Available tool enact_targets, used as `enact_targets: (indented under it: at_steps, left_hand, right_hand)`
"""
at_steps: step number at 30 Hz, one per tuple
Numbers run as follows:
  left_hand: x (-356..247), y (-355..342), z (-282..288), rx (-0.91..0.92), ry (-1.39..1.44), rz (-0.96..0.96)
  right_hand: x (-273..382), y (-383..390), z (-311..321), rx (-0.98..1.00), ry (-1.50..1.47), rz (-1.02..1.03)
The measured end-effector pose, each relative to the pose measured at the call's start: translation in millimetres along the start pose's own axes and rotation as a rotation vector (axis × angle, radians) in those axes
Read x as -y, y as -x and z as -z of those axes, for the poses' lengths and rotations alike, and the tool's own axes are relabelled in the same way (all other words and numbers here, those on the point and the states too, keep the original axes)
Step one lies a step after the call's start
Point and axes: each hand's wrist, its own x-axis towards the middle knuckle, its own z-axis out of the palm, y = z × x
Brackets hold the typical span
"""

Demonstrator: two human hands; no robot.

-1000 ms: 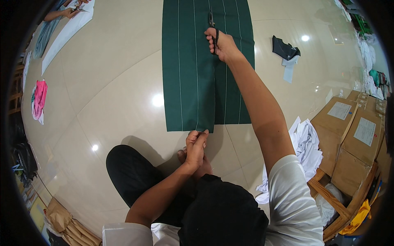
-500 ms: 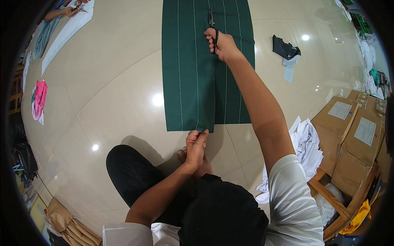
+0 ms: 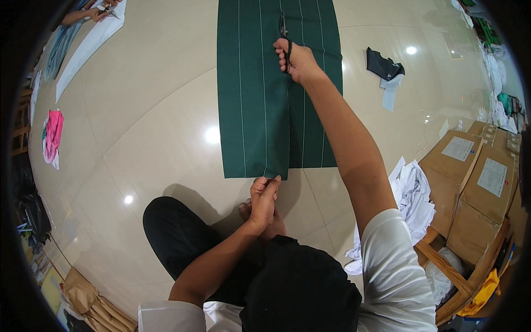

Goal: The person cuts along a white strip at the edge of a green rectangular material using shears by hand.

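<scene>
A long dark green cloth (image 3: 249, 110) with thin white lengthwise lines lies flat on the floor in front of me. Its near part is split lengthwise, and the left piece reaches closer to me than the right one. My right hand (image 3: 301, 60) grips the black handles of a pair of scissors (image 3: 283, 27), whose blades point away from me along the cloth at its far middle. My left hand (image 3: 264, 193) pinches the near edge of the left piece, by its right corner. The fingertips of the left hand are partly hidden.
Shiny beige tiles (image 3: 155, 127) form the floor. Cardboard boxes (image 3: 451, 160) on a wooden frame and a white cloth heap (image 3: 412, 193) stand to my right. Black fabric (image 3: 384, 65) lies far right, pink fabric (image 3: 53, 135) left. Another person's hands (image 3: 99, 12) hold scissors over white material.
My right hand and the scissors have shifted very slightly left, and the green cloth's far part has moved a little left as well. My left hand keeps its place.
</scene>
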Motion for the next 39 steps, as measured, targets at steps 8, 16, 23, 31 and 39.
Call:
enact_targets:
  at_steps: [8, 16, 23, 31, 39]
  left_hand:
    - [-3, 1, -1, -0.008, -0.019, 0.024]
    - [-1, 0, 0, 0.014, -0.002, 0.004]
    - [-4, 1, -1, 0.006, 0.002, 0.015]
    - [-2, 1, 0, -0.005, -0.009, 0.024]
    - [-3, 1, -1, -0.006, -0.02, 0.03]
  right_hand:
    - [1, 3, 3, -0.021, 0.066, 0.034]
    - [2, 0, 7, -0.012, 0.108, 0.046]
    - [12, 1, 5, -0.03, 0.098, 0.004]
    - [14, -11, 4, -0.026, 0.072, 0.026]
    - [15, -16, 4, -0.018, 0.102, 0.025]
